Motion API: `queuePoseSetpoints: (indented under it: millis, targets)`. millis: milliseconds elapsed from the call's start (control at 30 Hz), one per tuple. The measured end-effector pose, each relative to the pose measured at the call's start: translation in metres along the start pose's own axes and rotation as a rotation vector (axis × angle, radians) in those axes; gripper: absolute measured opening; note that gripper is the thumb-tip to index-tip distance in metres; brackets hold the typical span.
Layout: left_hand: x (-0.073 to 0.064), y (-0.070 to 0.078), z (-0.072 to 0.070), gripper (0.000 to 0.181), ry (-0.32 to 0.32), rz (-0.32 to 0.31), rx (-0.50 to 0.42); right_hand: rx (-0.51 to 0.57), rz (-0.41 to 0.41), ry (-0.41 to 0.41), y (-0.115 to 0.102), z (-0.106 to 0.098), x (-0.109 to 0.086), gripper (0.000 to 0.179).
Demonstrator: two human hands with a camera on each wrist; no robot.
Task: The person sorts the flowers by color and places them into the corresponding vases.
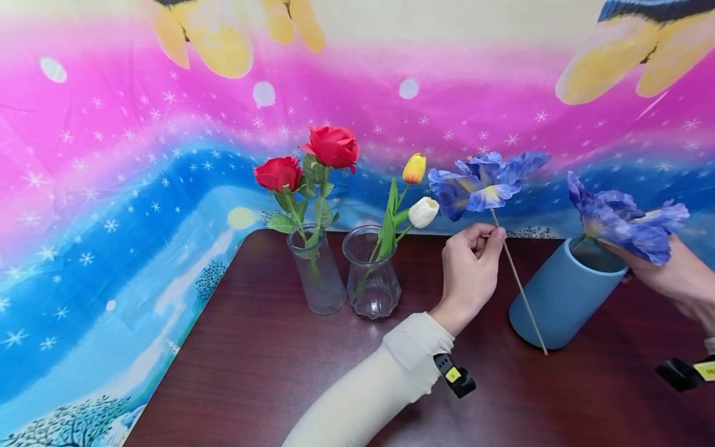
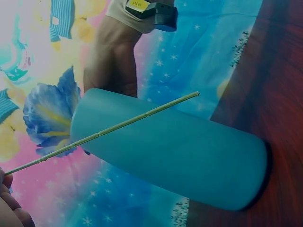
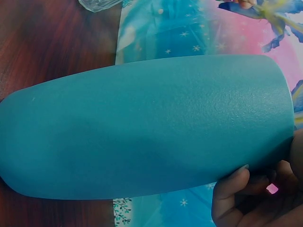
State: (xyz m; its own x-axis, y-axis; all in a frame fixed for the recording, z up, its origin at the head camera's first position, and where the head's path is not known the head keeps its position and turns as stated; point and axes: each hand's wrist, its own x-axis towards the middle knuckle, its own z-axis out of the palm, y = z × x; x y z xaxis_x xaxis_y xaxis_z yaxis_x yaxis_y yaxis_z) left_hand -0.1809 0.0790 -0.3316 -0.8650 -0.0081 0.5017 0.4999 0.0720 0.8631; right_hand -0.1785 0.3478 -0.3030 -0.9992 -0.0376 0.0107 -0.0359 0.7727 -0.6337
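My left hand (image 1: 472, 273) pinches the thin stem (image 1: 511, 267) of a blue-violet iris (image 1: 483, 186) between thumb and fingers, just below the bloom. The stem slants down in front of a blue vase (image 1: 550, 298), its cut end outside it. A second iris (image 1: 634, 220) stands in the vase, its petals spread over the mouth. My right hand (image 1: 670, 273) is at the vase's right side, partly hidden by those petals. In the right wrist view its curled fingers (image 3: 232, 189) grip the vase near the rim. The part of the hand at the mouth is mostly hidden.
Left of my left hand stands a ribbed clear vase (image 1: 374, 292) with a yellow-orange tulip (image 1: 414, 169) and a white tulip (image 1: 423, 212). Beside it a straight glass vase (image 1: 318, 279) holds two red roses (image 1: 332, 148). A printed backdrop (image 1: 167, 155) hangs behind the dark table (image 1: 240, 372).
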Motion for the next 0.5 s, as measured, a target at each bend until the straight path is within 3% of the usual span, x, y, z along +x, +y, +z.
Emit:
queuePoseSetpoints:
  millis: [133,367,500]
  targets:
    - [0.002,0.006,-0.002,0.02,0.015,0.024,-0.017,-0.028,0.014,0.006,-0.002,-0.001,-0.001,0.07]
    - [0.005,0.012,-0.004,0.022,0.05,0.094,-0.066,0.095,-0.057,0.015,0.001,0.003,-0.001,0.063]
    - [0.007,0.013,-0.005,0.022,0.079,0.158,-0.121,0.043,-0.038,0.017,0.001,0.003,-0.001,0.064]
